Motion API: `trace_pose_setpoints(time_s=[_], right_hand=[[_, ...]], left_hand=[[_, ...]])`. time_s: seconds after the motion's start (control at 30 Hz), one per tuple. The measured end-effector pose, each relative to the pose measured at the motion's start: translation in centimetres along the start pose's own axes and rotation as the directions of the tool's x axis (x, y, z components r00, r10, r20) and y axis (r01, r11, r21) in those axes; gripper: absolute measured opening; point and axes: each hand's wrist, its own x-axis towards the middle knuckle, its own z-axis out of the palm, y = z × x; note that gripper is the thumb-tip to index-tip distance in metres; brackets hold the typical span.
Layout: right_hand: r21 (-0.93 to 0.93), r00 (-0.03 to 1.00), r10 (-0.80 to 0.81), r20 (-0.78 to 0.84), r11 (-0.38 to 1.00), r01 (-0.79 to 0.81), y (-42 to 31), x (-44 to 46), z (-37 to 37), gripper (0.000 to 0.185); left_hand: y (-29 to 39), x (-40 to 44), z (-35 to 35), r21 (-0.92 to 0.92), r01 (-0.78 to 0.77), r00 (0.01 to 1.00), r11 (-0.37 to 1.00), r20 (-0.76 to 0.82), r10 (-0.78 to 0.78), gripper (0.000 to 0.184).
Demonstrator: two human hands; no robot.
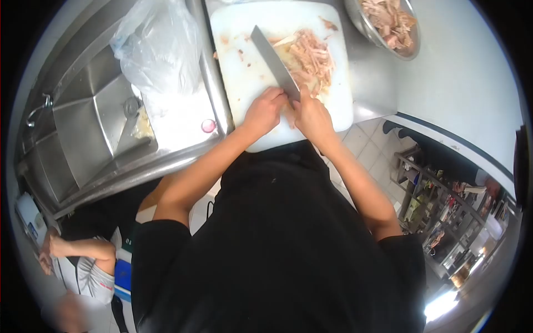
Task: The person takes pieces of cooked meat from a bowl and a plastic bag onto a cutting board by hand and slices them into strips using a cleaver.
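My right hand (313,117) is wrapped round the handle of a kitchen knife (273,60), whose broad blade points away and to the left over the white cutting board (233,102). Beside the blade, my left hand (264,114) has its fingers curled on a piece of meat (289,114), which shows between both hands. The fingertips are partly hidden by the knife. A pile of sliced cooked meat (312,60) lies right of the blade, with small scraps scattered around the board.
A metal bowl (412,53) of cut meat stands at the back right. Left of the board are a clear plastic bag (161,50), a red round cap (208,126) and a steel sink (78,133). Another person (89,266) is at lower left; a rack (438,194) stands at right.
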Motion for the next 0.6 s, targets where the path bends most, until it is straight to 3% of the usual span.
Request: trace_pose_setpoints(time_s=[0.03, 0.2, 0.3, 0.37, 0.4, 0.5, 0.6], right_hand=[[0.016, 0.998, -0.067, 0.020, 0.998, 0.067, 0.0, 1.2, -0.7, 0.048], [-0.047, 0.987, 0.052, 0.153, 0.998, -0.045, 1.0, -5.4, -2.1, 0.038], [-0.053, 0.984, 0.161, 0.079, 0.986, -0.157, 1.4, -5.5, 1.9, 0.039], [0.062, 0.999, 0.022, -0.041, 0.998, -0.019, -0.1, -1.6, 0.4, 0.040], [0.071, 0.998, 0.031, -0.057, 0.997, -0.027, 0.0, -1.4, 0.0, 0.040], [0.101, 0.998, -0.039, 0.052, 0.994, 0.033, 0.0, 0.0, -2.2, 0.041], [-0.097, 0.964, 0.213, 0.157, 0.975, -0.199, -1.1, -5.6, -2.3, 0.043]], left_hand=[[-0.2, 0.1, -0.2, 0.005, 0.001, 1.000, 1.000, 0.006, -0.001, 0.028], [-0.3, 0.1, -0.6, -0.022, 0.064, 0.998, 0.998, -0.001, -0.064, 0.027], [-0.4, -0.1, -0.3, 0.006, 0.012, 0.999, 1.000, -0.039, -0.012, 0.027], [-0.4, 0.3, -0.8, 0.012, -0.021, 1.000, 1.000, 0.023, 0.020, 0.026], [0.0, -0.1, -0.9, 0.014, -0.037, 0.999, 0.999, 0.035, 0.037, 0.026], [-0.4, 0.8, -1.7, 0.030, -0.011, 0.998, 0.999, 0.067, 0.009, 0.023], [0.1, 0.2, -2.2, -0.010, 0.073, 0.997, 0.997, -0.017, -0.073, 0.020]])
